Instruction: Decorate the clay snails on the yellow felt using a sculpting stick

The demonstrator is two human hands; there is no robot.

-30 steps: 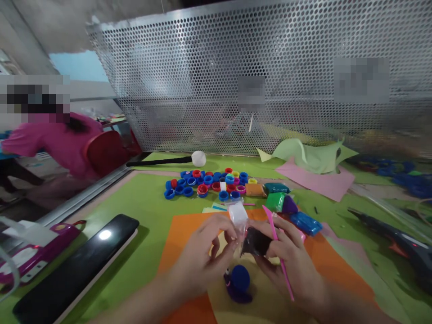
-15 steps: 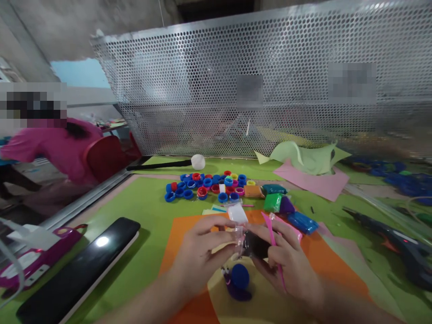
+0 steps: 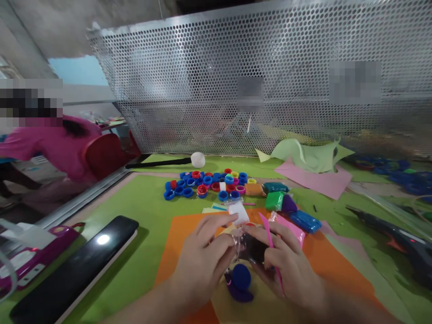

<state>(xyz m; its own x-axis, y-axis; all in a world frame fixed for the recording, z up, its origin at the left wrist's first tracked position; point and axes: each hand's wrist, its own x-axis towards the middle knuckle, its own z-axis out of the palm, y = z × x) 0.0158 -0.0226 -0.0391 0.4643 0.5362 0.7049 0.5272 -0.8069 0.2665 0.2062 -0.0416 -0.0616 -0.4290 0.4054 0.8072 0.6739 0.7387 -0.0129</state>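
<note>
Between my two hands is a clear plastic packet of black clay [image 3: 255, 248]. My left hand [image 3: 205, 256] pinches the loose clear end of the wrapper, fingers closed. My right hand [image 3: 286, 256] grips the dark body of the packet, and a pink plastic modelling tool [image 3: 269, 234] is tucked between its fingers, pointing up. Just below the hands lies a small clay snail [image 3: 241, 277] with a blue round shell and a purple body, partly covered by my left fingers. It rests on a yellowish sheet [image 3: 266, 306] over orange paper [image 3: 324, 261].
Bottle caps [image 3: 202, 191] in several colours lie beyond my hands, beside packets of clay [image 3: 305, 221]. A glue gun [image 3: 394, 238] lies at right. At left are a long black lamp [image 3: 74, 270] and a magenta power strip [image 3: 33, 256]. A perforated metal panel [image 3: 209, 90] stands behind. A person in pink [image 3: 57, 144] sits left.
My left fingers have shifted lower on the wrapper end and now cover part of the snail's head. The packet stays in my right hand, and the view has moved slightly.
</note>
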